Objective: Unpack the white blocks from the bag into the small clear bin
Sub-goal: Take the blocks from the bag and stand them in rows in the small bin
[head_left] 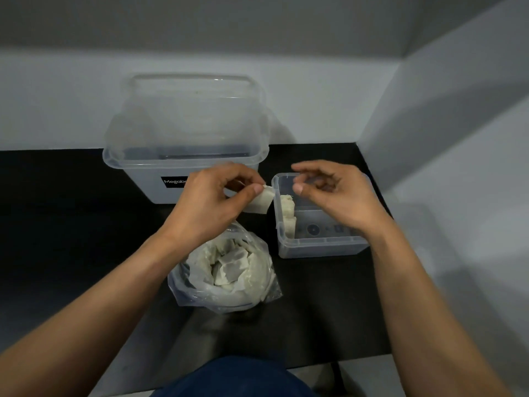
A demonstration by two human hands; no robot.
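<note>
One piece of print is showing: a small black label [174,182] with white letters is sitting on the front wall of the big clear bin [183,164]. It is reading "Megab", the rest of the word lying hidden behind the left grip [211,196]. Moulded marks [313,229] are showing through the floor of the small clear bin [320,249], too faint to read.
</note>
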